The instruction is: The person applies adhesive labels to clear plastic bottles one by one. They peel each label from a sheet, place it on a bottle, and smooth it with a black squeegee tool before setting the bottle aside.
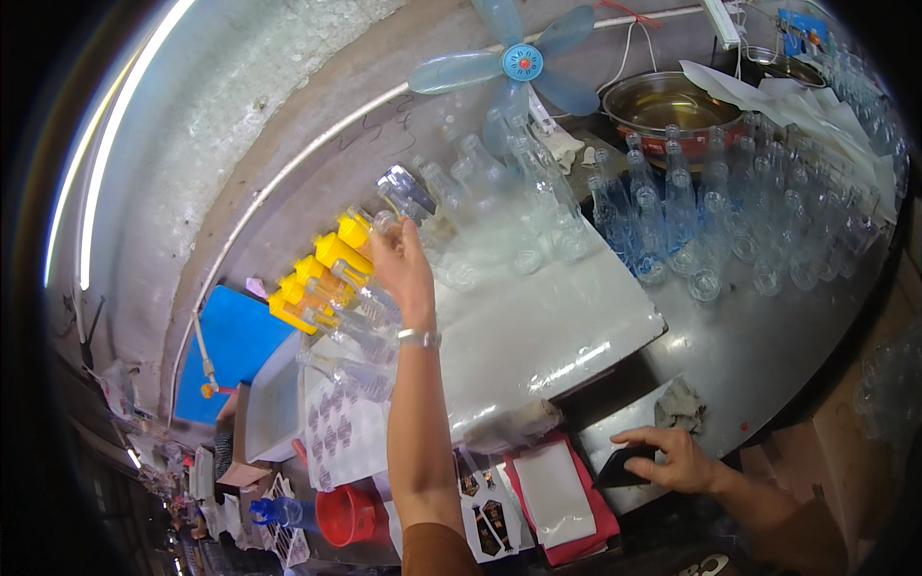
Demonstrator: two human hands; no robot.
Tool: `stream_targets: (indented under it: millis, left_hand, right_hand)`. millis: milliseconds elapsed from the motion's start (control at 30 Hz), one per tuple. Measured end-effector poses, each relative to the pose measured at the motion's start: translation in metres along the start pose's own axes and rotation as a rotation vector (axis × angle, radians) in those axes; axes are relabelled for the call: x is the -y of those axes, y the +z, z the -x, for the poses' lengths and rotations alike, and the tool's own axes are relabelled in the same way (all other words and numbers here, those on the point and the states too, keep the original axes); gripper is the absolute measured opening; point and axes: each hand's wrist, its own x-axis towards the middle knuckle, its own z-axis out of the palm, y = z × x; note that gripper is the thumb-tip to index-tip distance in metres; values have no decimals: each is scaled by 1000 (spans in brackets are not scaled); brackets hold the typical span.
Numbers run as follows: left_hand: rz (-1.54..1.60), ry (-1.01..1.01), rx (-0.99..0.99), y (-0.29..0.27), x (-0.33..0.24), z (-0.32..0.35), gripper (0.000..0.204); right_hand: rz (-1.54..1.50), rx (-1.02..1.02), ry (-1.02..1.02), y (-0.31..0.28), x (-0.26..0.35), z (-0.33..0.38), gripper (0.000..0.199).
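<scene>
My left hand (403,269) reaches over the table with its fingers closed around the end of a clear glass bottle (386,223). Beside it runs a row of yellow cylindrical things (333,253), with several clear bottles (355,336) lying near them. A dark shiny can-like object (404,184) is just beyond the fingertips. At the lower right, my right hand (677,461) grips a smooth black object (624,465); its kind is partly hidden by the fingers. Below that hand lies a metal surface, with a crumpled grey rag (680,407) close by.
A white board (538,336) carries upright clear bottles (533,192). More bottles (715,221) crowd the metal table at right, before a metal basin (672,106). A blue fan (523,63) is at the back. A red container (348,516) and pink cloth (595,509) lie nearer.
</scene>
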Motion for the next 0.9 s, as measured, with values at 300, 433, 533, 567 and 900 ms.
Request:
stream_targets:
  millis: [300,433,533,567,900]
  left_hand:
    - [221,-167,311,-142,-102,129,19]
    - [3,-300,490,-140,-41,210,25]
    - [-11,-220,421,-147,-42,244,36]
    - [14,-154,364,-150,-50,252,40]
    - [426,-619,526,-187,-38,363,65]
  right_hand:
    - [-272,44,97,29,20,-18,27]
    - [-22,138,-15,75,30,-7,66]
    - [354,70,-109,93,16,5,70]
    - [351,62,-132,94,1,5,70]
    - [262,110,-60,96,-4,10,70]
